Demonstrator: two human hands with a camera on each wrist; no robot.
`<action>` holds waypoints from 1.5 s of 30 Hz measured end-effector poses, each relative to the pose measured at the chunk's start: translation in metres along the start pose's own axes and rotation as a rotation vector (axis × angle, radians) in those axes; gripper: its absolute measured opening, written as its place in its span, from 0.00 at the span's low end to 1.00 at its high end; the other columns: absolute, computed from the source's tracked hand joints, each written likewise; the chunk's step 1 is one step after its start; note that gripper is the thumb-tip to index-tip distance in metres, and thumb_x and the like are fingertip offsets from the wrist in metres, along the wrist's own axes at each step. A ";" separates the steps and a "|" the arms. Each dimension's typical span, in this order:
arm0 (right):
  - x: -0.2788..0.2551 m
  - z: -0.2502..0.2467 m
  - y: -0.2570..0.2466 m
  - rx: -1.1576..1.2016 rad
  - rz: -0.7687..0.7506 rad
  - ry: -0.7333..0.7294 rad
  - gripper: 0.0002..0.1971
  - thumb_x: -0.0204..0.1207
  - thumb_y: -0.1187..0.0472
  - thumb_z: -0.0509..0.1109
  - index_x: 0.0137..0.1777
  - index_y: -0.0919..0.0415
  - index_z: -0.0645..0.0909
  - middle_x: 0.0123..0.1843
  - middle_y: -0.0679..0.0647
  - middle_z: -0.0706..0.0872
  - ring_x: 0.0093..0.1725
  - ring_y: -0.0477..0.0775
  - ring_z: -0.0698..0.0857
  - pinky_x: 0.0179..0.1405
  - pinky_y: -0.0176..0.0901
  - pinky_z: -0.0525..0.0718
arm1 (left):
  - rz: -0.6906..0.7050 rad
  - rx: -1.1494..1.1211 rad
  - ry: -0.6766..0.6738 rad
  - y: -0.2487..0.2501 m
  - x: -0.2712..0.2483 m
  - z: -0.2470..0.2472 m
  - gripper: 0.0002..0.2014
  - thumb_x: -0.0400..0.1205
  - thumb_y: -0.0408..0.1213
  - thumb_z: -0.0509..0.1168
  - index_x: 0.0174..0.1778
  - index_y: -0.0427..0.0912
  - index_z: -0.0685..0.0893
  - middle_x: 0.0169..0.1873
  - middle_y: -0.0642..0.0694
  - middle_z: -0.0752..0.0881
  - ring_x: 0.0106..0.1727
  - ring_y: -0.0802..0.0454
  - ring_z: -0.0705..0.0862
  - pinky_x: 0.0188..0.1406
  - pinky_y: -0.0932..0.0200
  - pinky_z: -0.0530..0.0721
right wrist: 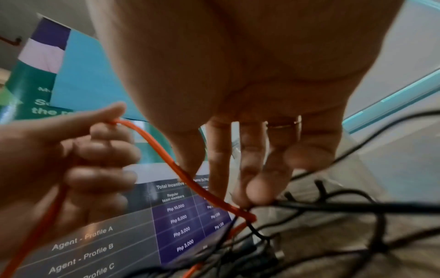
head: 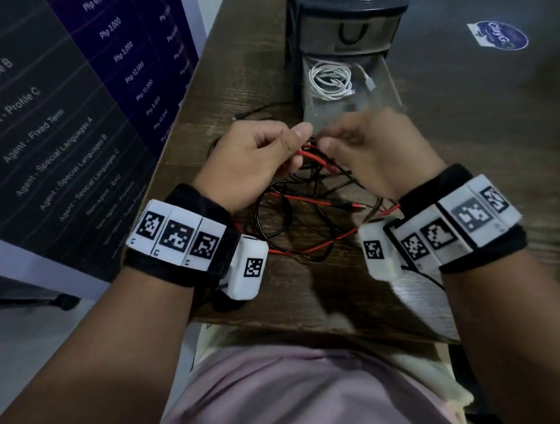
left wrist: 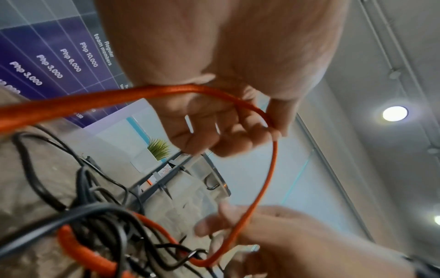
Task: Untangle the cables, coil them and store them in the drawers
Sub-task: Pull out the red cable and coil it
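A tangle of red cable [head: 305,198] and thin black cables [head: 287,225] lies on the wooden table [head: 248,62] in front of me. My left hand [head: 269,145] pinches a loop of the red cable [left wrist: 271,169] between thumb and curled fingers [left wrist: 228,135]. My right hand [head: 358,144] is close beside it, fingertips [right wrist: 257,191] down in the knot, nipping a black cable [right wrist: 357,207] where the red cable [right wrist: 166,156] crosses it. A coiled white cable [head: 331,80] lies in the pulled-out lower drawer [head: 388,84].
The dark drawer unit [head: 345,25] stands at the back of the table, its upper drawer closed. A printed banner [head: 82,101] hangs along the table's left edge. A round sticker [head: 499,35] lies on the grey surface to the right.
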State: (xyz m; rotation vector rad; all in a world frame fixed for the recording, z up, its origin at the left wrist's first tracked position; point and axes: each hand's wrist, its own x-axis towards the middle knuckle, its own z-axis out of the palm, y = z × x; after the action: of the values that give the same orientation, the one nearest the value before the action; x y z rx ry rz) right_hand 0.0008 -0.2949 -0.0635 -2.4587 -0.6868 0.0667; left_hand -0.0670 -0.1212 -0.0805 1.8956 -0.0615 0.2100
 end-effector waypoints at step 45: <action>-0.007 0.006 0.011 0.582 -0.232 0.010 0.28 0.76 0.60 0.77 0.74 0.61 0.73 0.64 0.58 0.84 0.63 0.50 0.85 0.62 0.41 0.84 | 0.201 -0.055 0.099 0.006 0.020 0.025 0.05 0.84 0.31 0.67 0.48 0.37 0.88 0.39 0.48 0.89 0.42 0.57 0.87 0.47 0.58 0.85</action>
State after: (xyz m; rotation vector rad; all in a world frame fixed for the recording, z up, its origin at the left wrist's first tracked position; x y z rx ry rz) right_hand -0.0015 -0.3027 -0.0754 -1.8140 -0.8102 0.1424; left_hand -0.0452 -0.1459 -0.0792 1.8214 -0.1893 0.4337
